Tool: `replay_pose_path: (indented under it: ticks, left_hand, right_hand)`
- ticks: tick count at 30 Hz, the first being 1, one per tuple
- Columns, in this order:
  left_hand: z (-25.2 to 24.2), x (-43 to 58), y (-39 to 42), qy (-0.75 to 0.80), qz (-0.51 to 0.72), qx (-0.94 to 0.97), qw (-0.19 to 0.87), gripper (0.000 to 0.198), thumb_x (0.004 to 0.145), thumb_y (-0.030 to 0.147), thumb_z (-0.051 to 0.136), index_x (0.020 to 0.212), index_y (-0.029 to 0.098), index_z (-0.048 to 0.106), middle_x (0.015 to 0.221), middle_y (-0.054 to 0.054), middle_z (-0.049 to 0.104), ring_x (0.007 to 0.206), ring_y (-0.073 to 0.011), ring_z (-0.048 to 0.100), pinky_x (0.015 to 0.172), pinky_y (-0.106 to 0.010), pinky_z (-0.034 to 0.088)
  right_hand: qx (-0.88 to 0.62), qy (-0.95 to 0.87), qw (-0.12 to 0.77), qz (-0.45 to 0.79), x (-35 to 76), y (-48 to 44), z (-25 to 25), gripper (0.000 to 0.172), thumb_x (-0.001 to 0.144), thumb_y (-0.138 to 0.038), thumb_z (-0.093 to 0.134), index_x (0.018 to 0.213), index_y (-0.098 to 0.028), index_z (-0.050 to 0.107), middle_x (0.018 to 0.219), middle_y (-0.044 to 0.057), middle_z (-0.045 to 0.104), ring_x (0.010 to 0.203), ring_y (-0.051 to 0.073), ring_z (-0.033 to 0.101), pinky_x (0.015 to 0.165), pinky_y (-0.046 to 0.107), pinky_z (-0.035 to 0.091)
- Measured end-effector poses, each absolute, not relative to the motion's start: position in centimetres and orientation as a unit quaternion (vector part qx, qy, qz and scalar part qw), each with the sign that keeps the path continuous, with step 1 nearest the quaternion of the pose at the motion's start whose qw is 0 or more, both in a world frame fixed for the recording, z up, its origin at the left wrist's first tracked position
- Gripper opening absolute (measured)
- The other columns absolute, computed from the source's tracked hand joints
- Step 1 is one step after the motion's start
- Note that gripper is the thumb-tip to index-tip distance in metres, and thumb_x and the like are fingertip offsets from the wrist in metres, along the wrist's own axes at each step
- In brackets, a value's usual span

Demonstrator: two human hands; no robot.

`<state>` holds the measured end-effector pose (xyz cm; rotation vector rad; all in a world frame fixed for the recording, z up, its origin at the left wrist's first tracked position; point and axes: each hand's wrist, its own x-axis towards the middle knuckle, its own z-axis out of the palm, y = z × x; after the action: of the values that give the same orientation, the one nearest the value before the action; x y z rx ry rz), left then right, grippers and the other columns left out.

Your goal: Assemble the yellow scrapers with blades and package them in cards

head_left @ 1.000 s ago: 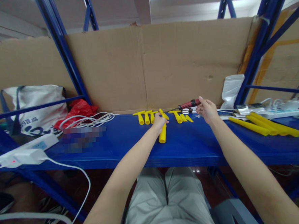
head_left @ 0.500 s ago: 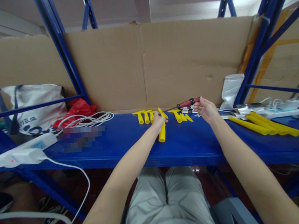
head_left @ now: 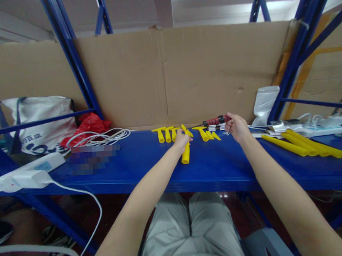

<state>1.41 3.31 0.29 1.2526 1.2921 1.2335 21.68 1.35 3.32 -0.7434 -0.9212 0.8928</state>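
Yellow plastic, T-shaped, the workpiece (head_left: 185,155) lies just above or on the blue bench (head_left: 150,166), its tube end toward the person and its crossbar toward the cardboard panel (head_left: 214,71). Taking twelve o'clock as away from the person, the left hand (head_left: 182,139) is wrapped around the workpiece near the crossbar. The right hand (head_left: 237,127) is well apart from it at about three o'clock, fingers pinched on the rear end of a red-and-black screwdriver (head_left: 217,120). The screwdriver's shaft runs toward nine o'clock, ending near the crossbar; whether the tip touches or is seated cannot be told.

Three yellow T-shaped pieces (head_left: 168,136) stand in a row at about nine o'clock from the left hand. Another yellow T-shaped piece (head_left: 204,136) is at three o'clock, two small yellow wedges (head_left: 212,135) just beyond it. Long yellow tubes (head_left: 288,146) lie farther out, slightly past three.

To do this step well, the left hand should probably brace the tube so that it cannot roll, with its fingertips clear of the shaft's line. The right hand would do best to hold the screwdriver straight and press lightly; leaning toward one or five o'clock could make the tip slip sideways.
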Motion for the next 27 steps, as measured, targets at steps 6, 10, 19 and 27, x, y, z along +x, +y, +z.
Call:
replay_pose_path:
  ticks: [6, 10, 19, 27]
  left_hand:
    - [0.04, 1.35, 3.68, 0.528, 0.502, 0.509, 0.459, 0.049, 0.072, -0.002, 0.050, 0.114, 0.022, 0.042, 0.092, -0.003, 0.066, 0.068, -0.0125, 0.066, 0.046, -0.017, 0.040]
    - [-0.07, 1.33, 3.80, 0.530, 0.508, 0.504, 0.456, 0.048, 0.074, 0.001, 0.052, 0.115, 0.022, 0.041, 0.093, -0.004, 0.066, 0.068, -0.0128, 0.066, 0.045, -0.016, 0.040]
    - [0.01, 1.28, 3.73, 0.539, 0.508, 0.490, 0.460, 0.048, 0.074, -0.001, 0.051, 0.115, 0.022, 0.042, 0.094, -0.004, 0.067, 0.065, -0.0116, 0.066, 0.044, -0.016, 0.039]
    - [0.12, 1.33, 3.61, 0.540, 0.493, 0.499, 0.465, 0.050, 0.074, -0.003, 0.049, 0.117, 0.020, 0.041, 0.099, -0.006, 0.067, 0.065, -0.0114, 0.066, 0.044, -0.017, 0.039]
  right_hand:
    - [-0.329, -0.447, 0.716, 0.423, 21.74, 0.97, 3.37, 0.029, 0.071, -0.045, 0.069, 0.077, -0.019, 0.059, 0.036, -0.010, 0.035, 0.030, 0.005, 0.034, 0.031, 0.015, 0.028]
    - [-0.330, -0.459, 0.706, 0.427, 21.67, 0.77, 3.62, 0.027, 0.078, -0.044, 0.064, 0.076, -0.018, 0.057, 0.047, -0.005, 0.053, 0.040, 0.007, 0.052, 0.040, 0.015, 0.041]
    - [-0.356, -0.467, 0.718, 0.373, 21.86, 1.21, 3.27, 0.037, 0.068, -0.046, 0.073, 0.063, -0.017, 0.051, 0.043, -0.006, 0.049, 0.032, 0.004, 0.043, 0.032, 0.015, 0.033]
    - [-0.374, -0.455, 0.721, 0.366, 21.98, 1.43, 3.14, 0.038, 0.066, -0.047, 0.073, 0.064, -0.019, 0.048, 0.041, -0.008, 0.045, 0.029, 0.005, 0.038, 0.029, 0.016, 0.028]
